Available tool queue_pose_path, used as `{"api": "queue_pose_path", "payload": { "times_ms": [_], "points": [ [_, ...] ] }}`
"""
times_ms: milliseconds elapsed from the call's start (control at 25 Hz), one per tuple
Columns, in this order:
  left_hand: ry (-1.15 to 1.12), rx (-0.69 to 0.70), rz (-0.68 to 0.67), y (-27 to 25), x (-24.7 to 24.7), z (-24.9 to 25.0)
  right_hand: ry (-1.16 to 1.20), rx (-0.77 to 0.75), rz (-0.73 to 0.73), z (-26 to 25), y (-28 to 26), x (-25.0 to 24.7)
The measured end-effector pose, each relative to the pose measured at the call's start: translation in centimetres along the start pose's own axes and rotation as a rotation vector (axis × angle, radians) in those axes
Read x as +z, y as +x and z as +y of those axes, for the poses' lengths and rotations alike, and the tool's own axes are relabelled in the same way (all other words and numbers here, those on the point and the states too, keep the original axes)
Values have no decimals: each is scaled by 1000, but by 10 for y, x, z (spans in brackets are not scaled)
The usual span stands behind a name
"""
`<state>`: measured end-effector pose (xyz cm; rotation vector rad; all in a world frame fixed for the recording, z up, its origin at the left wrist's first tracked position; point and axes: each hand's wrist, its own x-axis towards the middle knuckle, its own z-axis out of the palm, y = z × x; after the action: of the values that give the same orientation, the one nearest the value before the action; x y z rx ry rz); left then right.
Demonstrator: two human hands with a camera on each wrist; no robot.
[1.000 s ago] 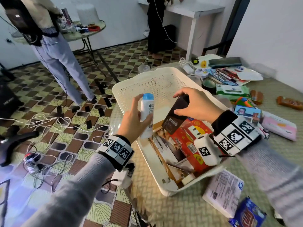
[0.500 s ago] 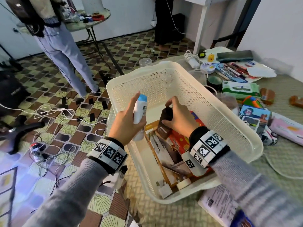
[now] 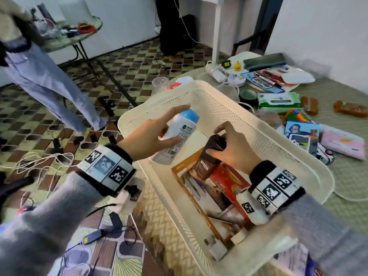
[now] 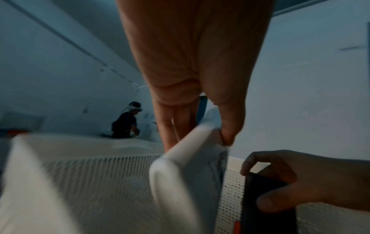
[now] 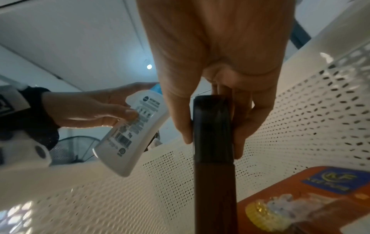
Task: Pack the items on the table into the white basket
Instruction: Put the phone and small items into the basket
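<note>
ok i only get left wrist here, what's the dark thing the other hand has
Observer: A brown bottle; the right hand grips its black cap end, low in the basket.
Operator: which face of my white bottle is up
Observer: The barcode side; the left hand has its thumb on it.
Operator: anything left on the table
Observer: Yes, a green wipes pack and a pink pack lie right of the basket, among others.

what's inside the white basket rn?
In the white basket: a red box, a flat picture box, and the brown bottle that the right hand is lowering in. Anything under the boxes is hidden.
</note>
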<state>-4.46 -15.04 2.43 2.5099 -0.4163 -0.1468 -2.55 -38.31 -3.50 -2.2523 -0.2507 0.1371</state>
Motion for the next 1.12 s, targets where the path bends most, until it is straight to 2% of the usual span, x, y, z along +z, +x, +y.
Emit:
{"api": "queue_pose_path", "payload": {
  "times_ms": [80,200,280,440,560,640,720,880,1000,1120],
  "points": [
    [108,131,-144,26,-17,-5,89,86,103,-1,3,-8],
    [198,207,-412,66,-24,-16,141,139,271,-2,0,-27],
    [251,289,-604,92,-18,-17,144,118,402,0,-4,-38],
    [344,500,-882,125,14,-9,117,134,579,11,-22,-39],
    [373,606,-1178,124,58,-3,-30,188,519,22,-31,-26],
    [413,684,-1314,116,87,-8,-79,204,433,24,-30,-22],
    [472,723,-1397,107,110,-19,-93,218,379,25,-27,-23],
    [549,747,-1524,97,136,-35,-121,259,420,33,-26,-29],
    [586,653,-1570,94,149,-41,-154,258,417,36,-24,-30],
    [582,599,-1539,96,150,-49,-170,240,411,36,-21,-30]
  ]
}}
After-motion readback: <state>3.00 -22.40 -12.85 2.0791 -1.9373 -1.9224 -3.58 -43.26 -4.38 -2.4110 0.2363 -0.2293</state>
